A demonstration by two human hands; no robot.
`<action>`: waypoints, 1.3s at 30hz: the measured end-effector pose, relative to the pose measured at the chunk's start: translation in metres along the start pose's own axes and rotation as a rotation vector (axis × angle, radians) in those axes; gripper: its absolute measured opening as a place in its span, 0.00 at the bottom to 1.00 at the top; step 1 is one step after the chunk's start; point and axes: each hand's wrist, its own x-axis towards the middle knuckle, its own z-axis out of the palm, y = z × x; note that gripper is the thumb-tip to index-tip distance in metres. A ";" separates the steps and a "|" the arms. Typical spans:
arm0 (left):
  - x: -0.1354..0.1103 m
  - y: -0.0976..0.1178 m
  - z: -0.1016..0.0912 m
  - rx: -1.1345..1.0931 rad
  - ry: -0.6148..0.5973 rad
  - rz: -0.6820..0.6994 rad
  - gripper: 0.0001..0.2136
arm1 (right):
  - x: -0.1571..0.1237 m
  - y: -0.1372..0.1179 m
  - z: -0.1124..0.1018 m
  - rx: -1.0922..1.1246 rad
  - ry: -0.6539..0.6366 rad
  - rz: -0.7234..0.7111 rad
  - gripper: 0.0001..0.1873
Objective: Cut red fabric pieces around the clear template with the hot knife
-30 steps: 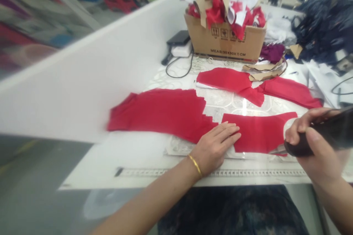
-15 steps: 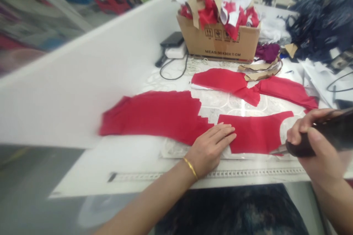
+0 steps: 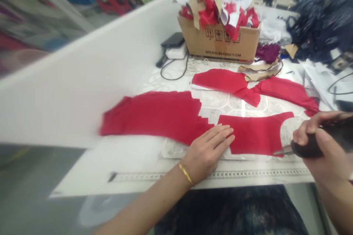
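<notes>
Scissors (image 3: 306,149) in R hand (image 3: 325,147) at red fabric (image 3: 253,134) edge.

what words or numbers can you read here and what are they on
"MEAS:30X30X 5 CM": printed in black on the front of the brown cardboard box.
Black square handling icons above it: any small print is too small to read.
Long pale measuring strip on the white table: tick marks show, numbers too blurred to read.
</notes>
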 end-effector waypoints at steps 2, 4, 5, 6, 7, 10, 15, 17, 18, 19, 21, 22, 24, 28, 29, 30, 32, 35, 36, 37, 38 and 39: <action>-0.001 0.001 -0.005 0.009 -0.016 -0.002 0.22 | 0.004 0.002 0.004 0.036 -0.004 -0.022 0.11; -0.003 0.002 -0.007 0.012 -0.021 0.001 0.21 | 0.009 0.008 0.011 0.059 -0.013 -0.027 0.11; -0.003 0.002 -0.007 0.014 -0.022 0.003 0.21 | 0.011 0.012 0.016 0.064 -0.021 -0.022 0.11; -0.004 0.002 -0.006 0.016 -0.021 0.007 0.21 | 0.014 0.016 0.022 0.064 -0.030 -0.023 0.11; -0.004 0.002 -0.005 0.018 -0.021 0.014 0.20 | 0.016 0.022 0.029 0.062 -0.043 -0.030 0.12; -0.005 0.002 0.000 0.021 0.013 0.033 0.20 | 0.023 0.039 0.054 0.056 -0.097 -0.052 0.12; -0.009 0.002 0.007 0.010 0.055 0.021 0.18 | 0.037 0.064 0.096 0.099 -0.150 -0.052 0.12; -0.012 0.002 0.009 -0.011 0.061 0.019 0.18 | 0.043 0.070 0.109 0.111 -0.139 -0.072 0.11; -0.013 0.002 0.010 -0.023 0.061 0.017 0.18 | 0.046 0.073 0.114 0.106 -0.132 -0.084 0.10; -0.015 0.001 0.011 -0.034 0.060 0.013 0.18 | 0.048 0.075 0.118 0.094 -0.128 -0.095 0.09; -0.017 0.001 0.012 -0.051 0.050 -0.005 0.19 | 0.052 0.080 0.123 0.065 -0.122 -0.115 0.08; -0.017 0.001 0.012 -0.059 0.040 -0.012 0.19 | 0.053 0.082 0.125 0.055 -0.119 -0.120 0.09; -0.017 0.002 0.012 -0.072 0.026 -0.015 0.19 | 0.054 0.085 0.127 0.048 -0.109 -0.117 0.09; -0.015 0.002 0.011 -0.075 0.044 -0.010 0.17 | 0.053 0.086 0.129 0.073 -0.104 -0.109 0.09; -0.015 0.002 0.011 -0.075 0.044 -0.011 0.17 | 0.052 0.086 0.130 0.079 -0.105 -0.109 0.09; -0.014 0.002 0.011 -0.077 0.042 -0.013 0.18 | 0.052 0.085 0.131 0.083 -0.108 -0.106 0.09; -0.014 0.002 0.011 -0.079 0.040 -0.019 0.19 | 0.051 0.085 0.132 0.085 -0.108 -0.102 0.09; -0.014 0.002 0.011 -0.065 0.056 -0.022 0.19 | 0.051 0.086 0.134 0.067 -0.086 -0.099 0.10; -0.013 0.002 0.010 -0.055 0.063 -0.019 0.19 | 0.051 0.087 0.135 0.058 -0.076 -0.096 0.09; -0.013 0.003 0.009 -0.043 0.070 -0.019 0.19 | 0.051 0.087 0.135 0.053 -0.069 -0.095 0.09; -0.012 0.003 0.008 -0.028 0.081 -0.022 0.18 | 0.050 0.087 0.134 0.057 -0.066 -0.095 0.08; -0.012 0.003 0.006 -0.010 0.092 -0.036 0.18 | 0.049 0.087 0.134 0.072 -0.072 -0.093 0.08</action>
